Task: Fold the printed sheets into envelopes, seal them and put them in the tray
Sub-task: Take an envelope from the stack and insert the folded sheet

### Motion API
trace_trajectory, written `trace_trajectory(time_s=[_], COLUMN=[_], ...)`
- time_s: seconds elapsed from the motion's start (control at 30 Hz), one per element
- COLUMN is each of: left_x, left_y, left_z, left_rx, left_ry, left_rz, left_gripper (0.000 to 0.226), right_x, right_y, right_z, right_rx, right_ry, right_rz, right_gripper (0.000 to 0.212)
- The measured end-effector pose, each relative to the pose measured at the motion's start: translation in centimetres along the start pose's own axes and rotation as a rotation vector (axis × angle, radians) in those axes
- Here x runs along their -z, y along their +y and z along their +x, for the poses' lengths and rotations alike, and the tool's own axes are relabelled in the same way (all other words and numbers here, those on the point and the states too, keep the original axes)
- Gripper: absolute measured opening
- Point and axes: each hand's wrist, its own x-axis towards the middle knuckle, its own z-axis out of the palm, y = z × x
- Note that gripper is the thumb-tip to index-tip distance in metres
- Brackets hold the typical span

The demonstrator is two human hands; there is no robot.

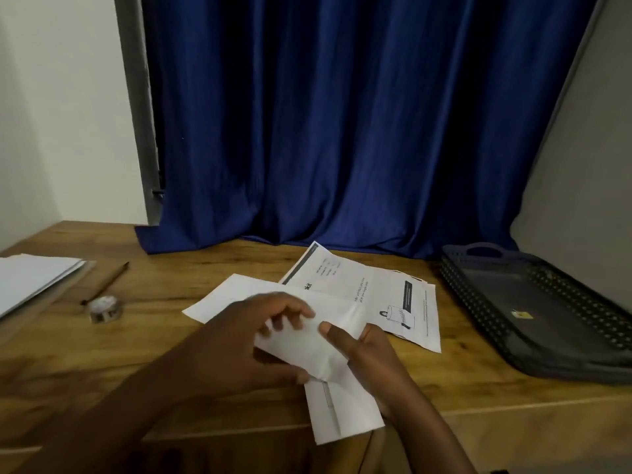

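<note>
Presently a folded sheet (pixel 307 340) is held above the table's near edge (pixel 513 403), pinched between the left hand (pixel 239 336) and right hand (pixel 372 357). Being light and limp, it is best gripped along its creased edges; the tray (pixel 513 350) waits well apart.

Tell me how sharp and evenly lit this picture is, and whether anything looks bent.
Head view: dim, soft light; both hands, left and right, and the white folded sheet they hold are slightly motion-blurred; the wide lens bows the wooden table edge and the dark plastic tray; the blue satin curtain shows a faint sheen.
</note>
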Motion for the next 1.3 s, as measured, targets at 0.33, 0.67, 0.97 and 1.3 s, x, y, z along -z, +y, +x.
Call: trace_trajectory(time_s=[0.33,0.67,0.97,1.3], left_x=[-1.1,-1.4,-2.4,-2.1], left_y=[-2.7,-5.8,-4.7,-4.4], left_z=[6.9,6.3,6.2,5.8], left_rx=[-0.121,-0.157,-0.298,-0.3], left_ry=[-0.35,-0.11,-0.045,-0.037], left_rz=[0.324,0.285,0.468,0.494], left_gripper=[0.127,0.125,0.119,0.117], right_x=[0.2,0.8,-0.3,-0.4], right_y=[0.0,0.4,0.6,0.8], right_z=[0.3,1.3,1.2,1.6], right_rx=[-0.006,-0.066,-0.023,-0.065], right_ry=[0.052,0.07,0.121,0.181], right_rz=[-0.055,-0.107,-0.175,-0.215], right_gripper=[0.016,0.024,0.035,0.04])
